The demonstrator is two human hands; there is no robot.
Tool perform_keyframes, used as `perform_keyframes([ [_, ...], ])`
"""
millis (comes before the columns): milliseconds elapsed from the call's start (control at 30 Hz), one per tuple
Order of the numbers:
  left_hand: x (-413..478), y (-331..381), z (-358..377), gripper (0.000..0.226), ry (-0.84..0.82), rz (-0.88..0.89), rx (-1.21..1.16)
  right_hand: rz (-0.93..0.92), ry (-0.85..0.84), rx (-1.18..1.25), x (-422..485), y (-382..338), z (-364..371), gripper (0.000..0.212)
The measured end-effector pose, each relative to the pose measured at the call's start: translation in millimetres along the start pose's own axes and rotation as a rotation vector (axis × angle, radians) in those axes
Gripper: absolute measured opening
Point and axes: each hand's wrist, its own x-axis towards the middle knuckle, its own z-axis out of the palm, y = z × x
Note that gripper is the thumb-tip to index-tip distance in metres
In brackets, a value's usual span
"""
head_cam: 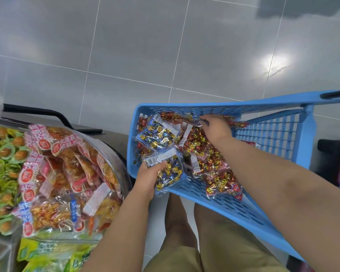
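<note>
The left hand [147, 177] gripped a blue bag of foil-wrapped candies [170, 171] at the near left edge of the blue plastic basket [224, 108], thumb over the bag's white barcode label and fingers curled beneath it. The right hand [216, 128] reached across to the basket's far wall, its fingers bent down onto the bags there; whether it pinched one could not be told. A second blue candy bag [159, 134] lay by the left wall, and red candy bags [210, 156] filled the middle. Left of the basket, a round bin held orange snack packs [67, 163].
</note>
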Motion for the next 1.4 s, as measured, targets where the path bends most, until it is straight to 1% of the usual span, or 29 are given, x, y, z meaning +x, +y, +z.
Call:
perform_keyframes([
  [67,-1.1,1.8,-2.3,0.042,0.003,-0.005,-0.051,-0.056,0.04,0.126,-14.3,-0.3,-12.1,0.034],
  [133,-1.3,4.5,-4.2,0.048,0.013,0.008,-0.047,-0.136,0.091,0.247,-33.6,-2.9,-31.5,0.031],
  [200,-2.1,6.9,-5.5,0.046,0.012,0.02,-0.024,-0.149,0.102,0.419,-54.5,-5.1,-51.4,0.022],
  [233,-2.8,8.3,-6.3,0.042,0.008,0.03,-0.012,-0.112,0.055,0.539,-63.8,-6.7,-59.2,0.019],
  [267,-5.0,10.1,-6.2,0.037,-0.002,0.045,-0.01,-0.059,-0.032,0.671,-71.0,-9.0,-64.5,0.019],
  [333,-9.1,14.5,-6.9,0.036,-0.022,0.051,-0.032,0.071,-0.287,0.893,-77.9,-12.2,-65.0,0.018],
  [367,-11.0,17.1,-7.6,0.042,-0.024,0.04,-0.047,0.126,-0.419,0.922,-79.3,-14.0,-62.3,0.015],
  [400,-12.9,19.6,-8.3,0.05,-0.027,0.022,-0.062,0.149,-0.532,0.887,-80.4,-18.2,-59.5,0.011],
  [467,-20.2,24.6,-10.5,0.062,-0.058,-0.017,-0.065,0.139,-0.685,0.738,-81.8,-28.1,-49.3,0.009],
  [500,-24.1,25.6,-12.9,0.06,-0.082,-0.01,-0.049,0.128,-0.729,0.687,-83.5,-34.3,-42.3,0.008],
  [567,-30.2,24.0,-19.9,0.044,-0.156,0.053,0.027,0.122,-0.776,0.658,-86.3,-48.9,-27.3,0.007],
  [600,-34.2,22.6,-22.8,0.046,-0.179,0.088,0.058,0.123,-0.784,0.661,-87.1,-56.0,-20.6,0.008],
  [667,-38.6,20.0,-28.7,0.062,-0.18,0.102,0.085,0.119,-0.781,0.67,-86.2,-67.5,-9.8,0.009],
  [700,-39.9,18.8,-30.5,0.067,-0.159,0.099,0.084,0.105,-0.761,0.67,-83.7,-72.0,-7.2,0.008],
  [733,-40.5,17.6,-32.1,0.069,-0.136,0.096,0.077,0.095,-0.707,0.671,-79.4,-75.6,-5.4,0.007],
  [767,-40.0,15.9,-33.9,0.066,-0.11,0.097,0.068,0.101,-0.598,0.669,-72.7,-77.1,-3.3,0.007],
  [800,-38.9,13.5,-35.7,0.059,-0.084,0.101,0.065,0.125,-0.444,0.662,-64.8,-79.2,-1.7,0.007],
  [833,-38.2,11.2,-36.9,0.051,-0.065,0.104,0.069,0.152,-0.288,0.651,-55.6,-80.5,0.9,0.013],
  [867,-37.9,9.2,-37.5,0.047,-0.053,0.103,0.069,0.166,-0.178,0.633,-46.0,-82.3,4.1,0.023],
  [900,-38.0,7.7,-37.4,0.046,-0.049,0.098,0.059,0.161,-0.143,0.599,-35.7,-84.5,9.2,0.039],
  [967,-40.0,7.2,-35.6,0.047,-0.04,0.101,0.02,0.128,-0.241,0.504,-19.9,-90.6,21.0,0.067],
  [1000,-41.7,7.3,-34.5,0.048,-0.029,0.11,-0.005,0.115,-0.298,0.452,-14.5,-93.3,26.8,0.076],
  [1067,-46.5,8.2,-33.4,0.049,0.006,0.14,-0.058,0.086,-0.343,0.335,-8.8,-93.5,36.3,0.083],
  [1167,-54.5,7.3,-31.9,0.046,0.058,0.188,-0.116,-0.018,-0.331,0.095,-7.7,-88.0,45.0,0.079],
  [1267,-60.9,4.1,-34.0,0.045,0.103,0.211,-0.138,-0.056,-0.338,0.019,-10.5,-88.8,50.1,0.073],
  [1333,-64.5,0.9,-37.6,0.052,0.128,0.215,-0.135,-0.054,-0.316,0.049,-11.9,-92.3,52.4,0.058],
  [1400,-70.1,-2.2,-42.0,0.062,0.134,0.215,-0.153,-0.013,-0.315,0.203,-17.4,-94.6,50.1,0.049],
])
